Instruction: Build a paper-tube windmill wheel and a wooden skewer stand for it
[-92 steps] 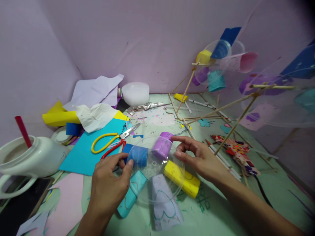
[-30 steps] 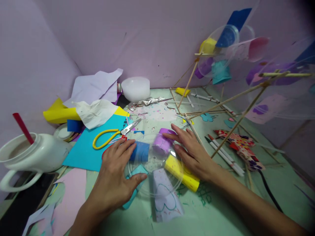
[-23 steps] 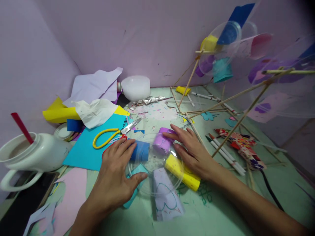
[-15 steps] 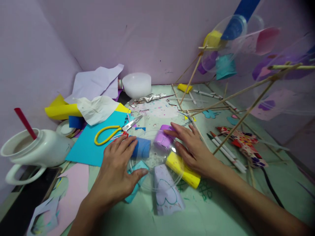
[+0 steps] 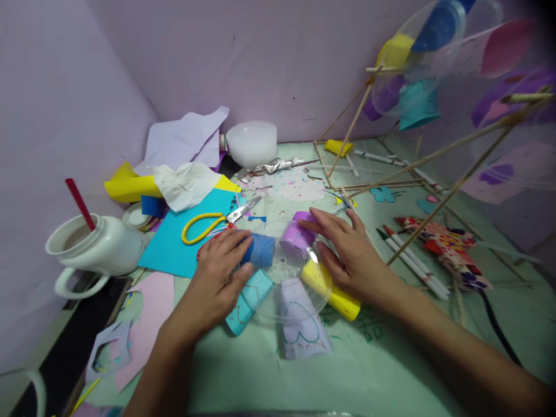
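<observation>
A clear plastic disc [image 5: 266,310] lies on the table, with coloured paper pieces set around it like spokes. My left hand [image 5: 223,272] rests its stretched fingers on the blue paper roll [image 5: 261,249], its thumb by the upper end of the teal paper piece [image 5: 248,302]. Over the purple paper roll [image 5: 297,234] reach the fingertips of my right hand [image 5: 350,249], fingers apart, the lower ones beside the yellow paper roll [image 5: 334,292]. A pale paper piece [image 5: 304,327] with a drawn heart points towards me. Both hands appear to hold nothing.
Yellow-handled scissors [image 5: 221,223] lie on blue paper [image 5: 167,249]. A white jug [image 5: 108,246] with a red stick stands left. At right rises a stick frame [image 5: 452,202] carrying a wheel with paper cups, near markers [image 5: 412,263] and a cloth-covered tool [image 5: 443,252].
The view has shifted, so things appear farther right and slightly higher. My left thumb has moved off the middle of the teal piece towards the blue roll. My right hand stays by the purple roll.
</observation>
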The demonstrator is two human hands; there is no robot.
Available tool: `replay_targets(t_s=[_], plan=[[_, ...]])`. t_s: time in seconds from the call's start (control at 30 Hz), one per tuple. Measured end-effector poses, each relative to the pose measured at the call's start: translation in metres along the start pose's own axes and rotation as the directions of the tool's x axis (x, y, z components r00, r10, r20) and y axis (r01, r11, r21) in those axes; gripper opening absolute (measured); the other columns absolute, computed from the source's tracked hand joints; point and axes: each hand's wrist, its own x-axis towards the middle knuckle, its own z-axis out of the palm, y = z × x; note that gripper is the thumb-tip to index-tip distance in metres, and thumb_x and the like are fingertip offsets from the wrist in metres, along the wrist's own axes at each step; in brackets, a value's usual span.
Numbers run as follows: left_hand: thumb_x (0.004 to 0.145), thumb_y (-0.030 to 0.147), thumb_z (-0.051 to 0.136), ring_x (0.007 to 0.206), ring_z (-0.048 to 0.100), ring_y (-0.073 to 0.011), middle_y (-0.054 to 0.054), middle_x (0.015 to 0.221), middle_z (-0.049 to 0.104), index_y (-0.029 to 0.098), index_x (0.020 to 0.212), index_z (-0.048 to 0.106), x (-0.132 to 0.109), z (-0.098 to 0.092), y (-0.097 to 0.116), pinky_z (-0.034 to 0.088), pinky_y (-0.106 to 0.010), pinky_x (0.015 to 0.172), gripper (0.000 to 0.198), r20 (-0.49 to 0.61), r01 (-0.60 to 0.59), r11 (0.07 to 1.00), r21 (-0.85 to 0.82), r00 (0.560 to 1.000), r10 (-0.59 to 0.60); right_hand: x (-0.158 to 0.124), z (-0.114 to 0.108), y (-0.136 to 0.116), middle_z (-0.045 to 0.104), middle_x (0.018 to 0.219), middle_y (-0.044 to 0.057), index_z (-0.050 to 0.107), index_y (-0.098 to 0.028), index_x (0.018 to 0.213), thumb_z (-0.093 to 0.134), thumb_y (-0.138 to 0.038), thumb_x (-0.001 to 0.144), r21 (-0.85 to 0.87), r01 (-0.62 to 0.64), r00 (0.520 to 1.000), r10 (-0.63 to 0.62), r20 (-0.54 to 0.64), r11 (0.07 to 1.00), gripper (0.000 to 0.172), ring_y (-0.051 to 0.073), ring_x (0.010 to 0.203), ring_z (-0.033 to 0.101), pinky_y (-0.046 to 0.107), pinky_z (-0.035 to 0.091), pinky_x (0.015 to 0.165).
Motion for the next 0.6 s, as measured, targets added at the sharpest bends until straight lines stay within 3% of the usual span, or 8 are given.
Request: replay_targets(t_s=[0.17,0.33,0.6], plan=[[0.084,0.037,0.051,0.131,0.035,-0.03,-0.013,0.138,0.046,0.016,0.127,0.051,-0.0023,0.004,-0.0057,0.028,-0.05,0.107,0.048,-0.01,-0.091,0.992,0.091,0.996,0.093,-0.0001,0.0001,-0.0016,0.059,0.126,0.01,0.022,-0.02,0.141,0.038,-0.011,0.083,-0.031,0.021,0.999,-0.022,-0.026,0.999,0.061,0.026,0.125,0.043,0.063,0.016,0.105],[0.082,0.029,0.055,0.131,0.035,-0.0294,-0.012,0.137,0.047,0.023,0.131,0.044,-0.0028,0.0079,-0.0085,0.03,-0.053,0.105,0.05,-0.065,-0.178,0.971,0.162,0.98,0.19,0.0003,-0.0026,-0.0046,0.054,0.131,0.01,0.03,-0.019,0.135,0.04,-0.007,0.08,-0.05,0.022,1.0,-0.023,-0.011,0.998,0.058,0.026,0.126,0.041,0.062,0.013,0.106],[0.082,0.028,0.056,0.127,0.038,-0.0328,-0.014,0.131,0.051,0.021,0.128,0.043,-0.0011,0.0078,-0.0072,0.035,-0.057,0.1,0.049,-0.099,-0.232,0.951,0.204,0.962,0.256,0.0006,-0.0041,-0.0005,0.063,0.117,0.006,0.037,-0.023,0.128,0.041,-0.009,0.084,0.126,0.017,0.999,-0.012,-0.036,0.992,0.047,0.02,0.118,0.048,0.056,0.015,0.107]])
